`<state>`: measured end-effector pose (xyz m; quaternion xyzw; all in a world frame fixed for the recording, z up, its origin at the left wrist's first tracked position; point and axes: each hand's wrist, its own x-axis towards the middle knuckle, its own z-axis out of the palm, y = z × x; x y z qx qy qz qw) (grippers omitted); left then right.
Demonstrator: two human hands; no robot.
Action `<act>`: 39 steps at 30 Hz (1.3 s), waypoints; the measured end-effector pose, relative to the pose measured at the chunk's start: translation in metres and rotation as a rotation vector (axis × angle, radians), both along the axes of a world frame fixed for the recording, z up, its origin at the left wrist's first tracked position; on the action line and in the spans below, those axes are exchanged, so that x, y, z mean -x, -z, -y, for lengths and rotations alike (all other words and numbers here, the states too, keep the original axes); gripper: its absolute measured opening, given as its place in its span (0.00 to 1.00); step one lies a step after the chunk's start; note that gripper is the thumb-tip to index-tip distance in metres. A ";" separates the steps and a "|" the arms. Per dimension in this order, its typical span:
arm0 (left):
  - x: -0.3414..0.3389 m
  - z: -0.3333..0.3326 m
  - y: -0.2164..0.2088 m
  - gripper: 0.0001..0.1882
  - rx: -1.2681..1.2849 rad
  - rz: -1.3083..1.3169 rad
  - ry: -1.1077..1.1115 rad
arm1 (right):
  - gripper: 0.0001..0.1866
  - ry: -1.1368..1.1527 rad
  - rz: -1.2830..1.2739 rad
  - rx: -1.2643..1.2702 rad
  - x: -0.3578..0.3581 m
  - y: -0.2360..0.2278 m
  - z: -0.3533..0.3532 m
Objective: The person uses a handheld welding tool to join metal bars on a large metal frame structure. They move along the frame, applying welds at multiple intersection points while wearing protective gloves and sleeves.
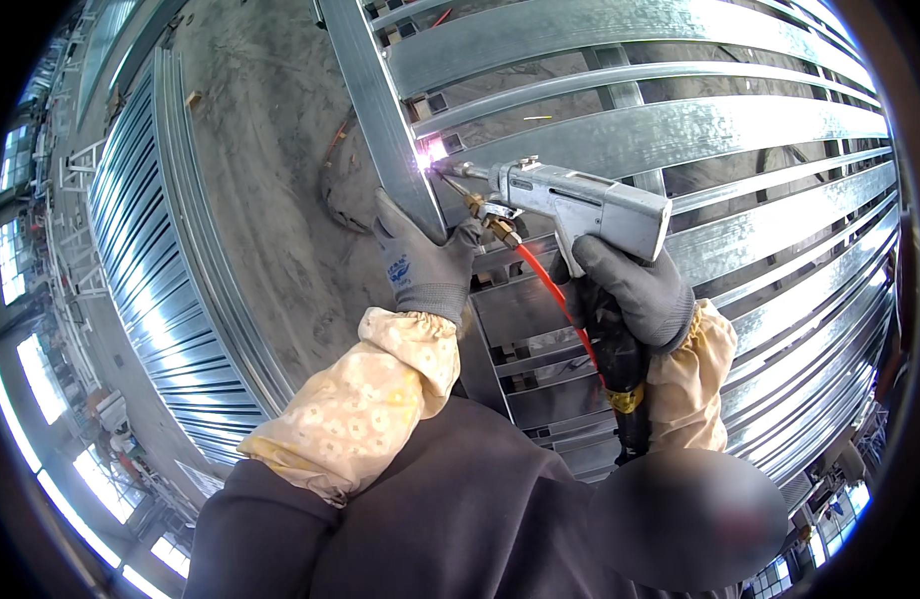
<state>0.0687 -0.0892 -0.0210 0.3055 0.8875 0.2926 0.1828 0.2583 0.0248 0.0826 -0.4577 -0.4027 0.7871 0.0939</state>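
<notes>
Where the metal meets: We see a small white-violet glow (430, 156) on the long, flat-faced grey steel side bar (373, 105), beside the shiny galvanised steel slats (540, 42) running off to the right.
Aiming: We judge it best to hold the silver-grey, box-bodied metal welding gun (585, 205) at one steady angle, its tip following the joint slowly and evenly.
Steadying: We should brace the side bar firmly and let no fingertip creep toward the heat, which is near.
Left grip: Our grey-gloved left hand (425, 265) straddles the side bar just below the glow, part-closed on it, with glove showing along both edges.
Right grip: Our dark-grey-gloved right hand (645, 295) wraps closed round the gun's handle; we cannot tell where the trigger finger sits.
Left arm: It reaches up from lower left in a cream floral cloth sleeve (365, 399).
Right arm: It rises from lower right in a plain tan cloth sleeve (691, 384), the gun pointing left.
Trailing line: We would leave the thin orange-red hose (543, 275) slack, so it doesn't tug the tip.
</notes>
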 end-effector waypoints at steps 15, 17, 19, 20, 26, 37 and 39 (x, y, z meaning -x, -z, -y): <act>-0.002 -0.001 -0.004 0.63 0.055 0.005 -0.030 | 0.16 -0.014 -0.012 0.023 -0.002 -0.002 0.002; -0.002 -0.002 -0.005 0.63 0.062 0.005 -0.027 | 0.16 -0.010 -0.019 0.021 -0.002 -0.003 0.002; -0.002 -0.003 -0.006 0.63 0.072 0.000 -0.026 | 0.15 -0.014 -0.011 0.020 -0.001 -0.005 0.002; -0.002 -0.003 -0.006 0.63 0.079 -0.004 -0.027 | 0.15 -0.021 0.000 0.019 0.000 -0.007 0.001; -0.003 -0.002 -0.007 0.65 0.056 -0.018 -0.017 | 0.14 -0.021 0.018 0.013 0.000 -0.008 0.002; -0.001 -0.002 -0.004 0.66 0.035 -0.018 -0.010 | 0.15 -0.026 0.010 0.006 -0.002 -0.005 0.004; -0.002 -0.003 -0.005 0.65 0.019 -0.008 -0.011 | 0.19 -0.068 0.016 -0.004 -0.005 -0.002 0.004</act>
